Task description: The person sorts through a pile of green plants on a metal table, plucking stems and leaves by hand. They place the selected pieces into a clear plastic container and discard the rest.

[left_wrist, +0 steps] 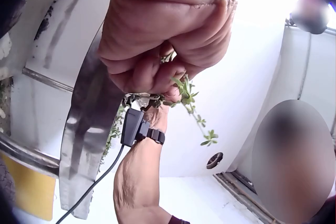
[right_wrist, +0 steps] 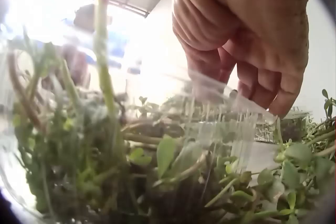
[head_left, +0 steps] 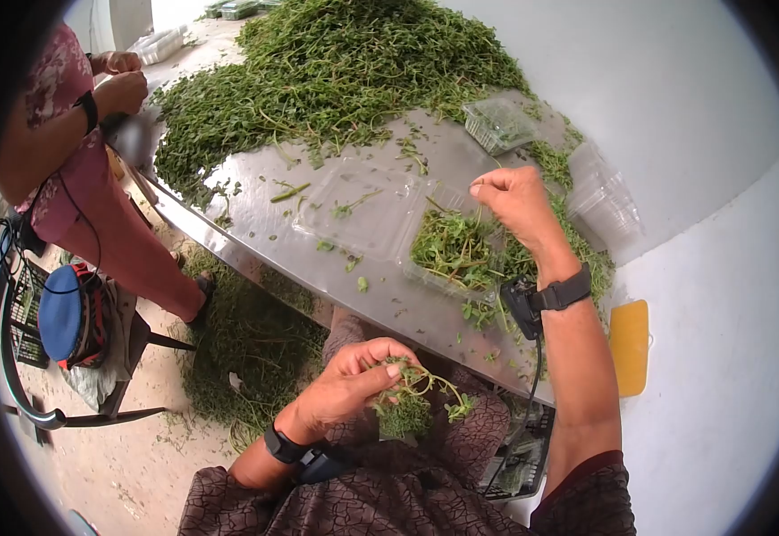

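Gripping leafy sprigs [head_left: 459, 409] in the left hand [head_left: 353, 384], with fingers curled round the stems, over the lap [head_left: 474, 411], near the metal table [head_left: 264, 214]. Best to pinch lightly, likely sparing the tender leaves. Reaching above the clear box [head_left: 421, 272] of greens with the right hand [head_left: 519, 205], fingertips close together; cannot tell whether clamped on a stem. Pointing the sprigs' long axis rightward from the left fingers, drooping toward the tip.

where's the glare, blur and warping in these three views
Head: round dark vignette, curved edges, a bright sheen on the metal table. Left wrist: washed-out glare at the upper right, one oval patch blurred out. Right wrist: blown-out light at the upper left, nearest stems soft, hand somewhat clearer.
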{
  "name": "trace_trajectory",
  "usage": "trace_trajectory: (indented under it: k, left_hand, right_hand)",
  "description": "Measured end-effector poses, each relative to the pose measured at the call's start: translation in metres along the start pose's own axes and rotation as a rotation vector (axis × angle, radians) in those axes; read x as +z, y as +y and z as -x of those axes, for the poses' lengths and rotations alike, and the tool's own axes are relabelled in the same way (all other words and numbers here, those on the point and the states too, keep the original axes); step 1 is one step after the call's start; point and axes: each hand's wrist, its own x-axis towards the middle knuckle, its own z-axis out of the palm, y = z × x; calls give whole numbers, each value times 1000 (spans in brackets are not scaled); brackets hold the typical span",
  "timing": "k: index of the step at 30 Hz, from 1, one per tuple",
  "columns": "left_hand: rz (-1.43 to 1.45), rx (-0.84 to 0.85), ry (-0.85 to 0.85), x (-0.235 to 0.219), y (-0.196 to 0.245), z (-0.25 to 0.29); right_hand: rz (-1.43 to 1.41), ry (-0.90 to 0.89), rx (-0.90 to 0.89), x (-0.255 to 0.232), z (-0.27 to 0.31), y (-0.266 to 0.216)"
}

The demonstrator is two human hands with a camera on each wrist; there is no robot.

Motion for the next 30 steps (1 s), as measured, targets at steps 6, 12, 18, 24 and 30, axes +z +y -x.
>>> trace_trajectory:
  k: [6, 12, 18, 24, 30]
  left_hand:
    - [157, 93, -11, -3, 3, 1]
    - [227, 305, 4, -1, 12, -1]
    - [117, 374, 124, 16, 39, 6]
    - [-362, 290, 113, 31, 37, 9]
    - [-537, 240, 62, 35, 21, 10]
  right_hand:
    - [-242, 150, -76, -17, 23, -31]
    - [-530, 278, -103, -27, 43, -49]
    - [-602, 125, -31, -26, 88, -67]
    - [-557, -22, 46, 3, 136, -82]
    - [-663, -96, 135, 14, 157, -77]
